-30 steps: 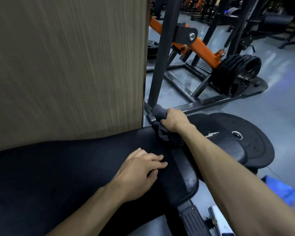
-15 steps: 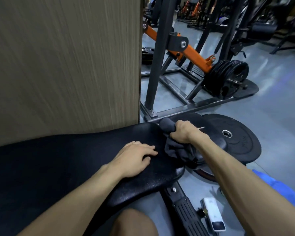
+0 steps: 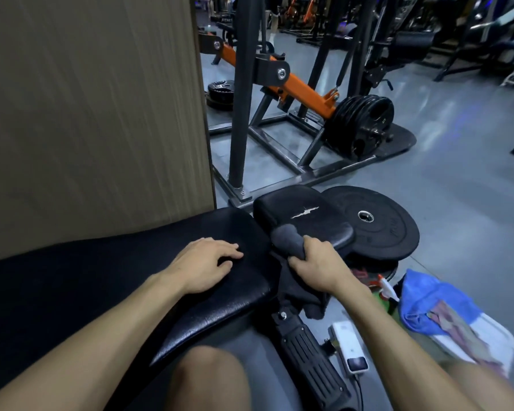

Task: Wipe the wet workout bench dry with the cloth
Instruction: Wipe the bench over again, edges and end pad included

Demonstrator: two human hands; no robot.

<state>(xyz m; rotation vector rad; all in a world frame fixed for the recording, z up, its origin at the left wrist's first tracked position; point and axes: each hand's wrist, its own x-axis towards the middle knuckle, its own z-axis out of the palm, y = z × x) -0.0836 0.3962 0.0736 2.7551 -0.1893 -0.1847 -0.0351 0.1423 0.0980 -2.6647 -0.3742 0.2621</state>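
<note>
Wiping in progress at the bench [image 3: 72, 292] end: right hand [image 3: 316, 264] clamps the bunched cloth [image 3: 288, 241] in the pad gap; left hand [image 3: 204, 264] rests flat, fingers relaxed. Next, likely drag the cloth across the seat pad [image 3: 303, 215].

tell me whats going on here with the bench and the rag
A person is wiping down a black padded bench in a gym. Their right hand grips a bunched dark grey cloth at the gap between the long pad and the smaller seat pad, with part of the cloth hanging down below. Their left hand rests flat on the long pad, fingers spread. A weight plate lies on the floor just past the seat pad.
</note>
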